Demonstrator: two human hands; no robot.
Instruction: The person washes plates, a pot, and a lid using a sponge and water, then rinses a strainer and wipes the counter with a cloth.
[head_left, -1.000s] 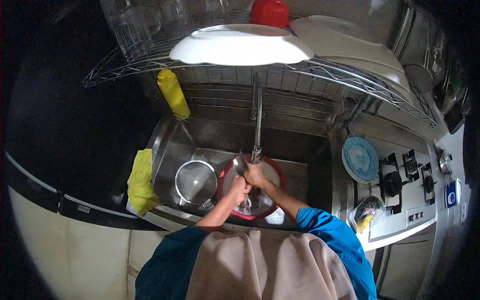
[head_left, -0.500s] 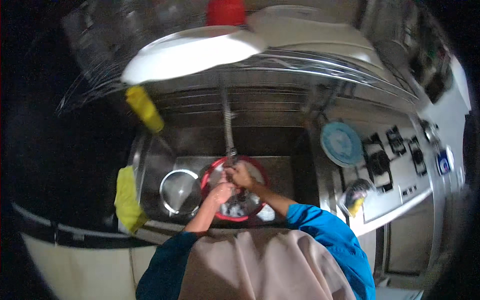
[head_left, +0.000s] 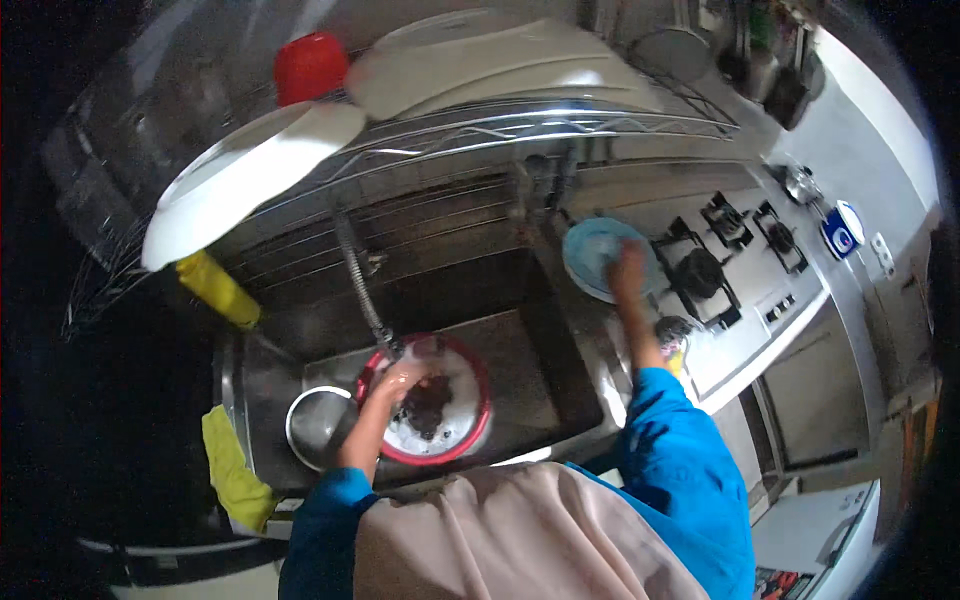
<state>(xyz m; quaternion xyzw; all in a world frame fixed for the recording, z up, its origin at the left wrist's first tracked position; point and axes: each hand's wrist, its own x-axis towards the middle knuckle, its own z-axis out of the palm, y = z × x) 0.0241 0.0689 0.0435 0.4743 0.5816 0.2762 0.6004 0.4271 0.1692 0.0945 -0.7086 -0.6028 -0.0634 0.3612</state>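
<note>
A red-rimmed basin [head_left: 487,400] of sudsy water stands in the steel sink, with a dark patch showing in the middle of its foam. My left hand [head_left: 402,378] is over the basin's far left part, just below the faucet hose [head_left: 362,285]. Its fingers look closed around something pale or see-through that I cannot make out. Out to the right, my right hand [head_left: 628,270] reaches over a round light-blue dish [head_left: 585,245] on the counter beside the stove. That hand is smeared by motion, so its fingers and any contact with the dish cannot be read.
A metal bowl [head_left: 318,425] sits left of the basin. Yellow cloths or gloves [head_left: 232,470] hang at the sink's left edge, with a yellow roll-like item [head_left: 218,290] behind. White platters [head_left: 250,160] and a red container [head_left: 310,68] fill the overhead rack. Stove burners [head_left: 700,272] lie right.
My right hand has left the basin and moved right to the light-blue dish. My left hand stays at the basin. The whole view has swung rightward.
</note>
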